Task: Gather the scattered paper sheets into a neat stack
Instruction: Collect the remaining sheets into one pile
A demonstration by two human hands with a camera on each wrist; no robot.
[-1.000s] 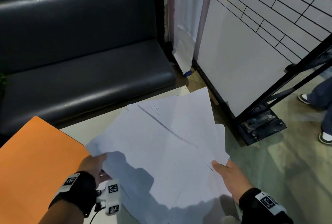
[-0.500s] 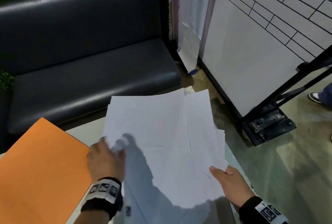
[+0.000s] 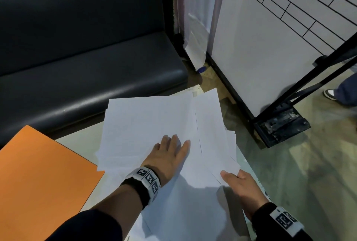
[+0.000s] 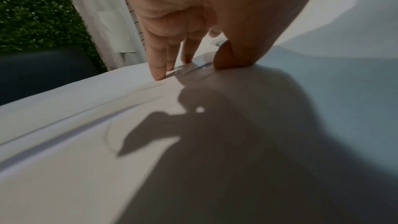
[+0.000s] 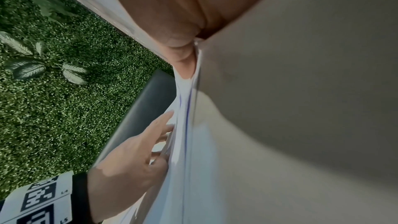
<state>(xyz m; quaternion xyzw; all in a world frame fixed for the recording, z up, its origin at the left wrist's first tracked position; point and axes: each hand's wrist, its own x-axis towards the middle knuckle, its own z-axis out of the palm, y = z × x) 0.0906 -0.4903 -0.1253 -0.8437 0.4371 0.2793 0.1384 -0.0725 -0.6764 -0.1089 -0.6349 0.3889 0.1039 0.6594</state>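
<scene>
Several white paper sheets (image 3: 146, 123) lie fanned and overlapping on the pale table (image 3: 81, 140). My left hand (image 3: 170, 152) lies flat on top of the pile, fingers straight, pressing the sheets (image 4: 86, 142) down; its fingertips (image 4: 159, 74) touch the paper. My right hand (image 3: 237, 181) pinches the near right corner of the pile, thumb on top, the other fingers hidden beneath. In the right wrist view the thumb (image 5: 183, 64) clamps the layered sheet edges (image 5: 189, 108), with the left hand (image 5: 133, 151) behind.
An orange folder (image 3: 38, 179) lies on the table's left part. A dark bench seat (image 3: 87, 70) runs behind the table. At right stand a white board (image 3: 260, 57) on a black metal base (image 3: 280, 125) and a person's shoe (image 3: 330, 94) on the floor.
My left hand let go of the pile's left edge, moved right and now lies flat on the middle of the sheets. The fanned sheets closed in towards one pile. My right hand kept its pinch.
</scene>
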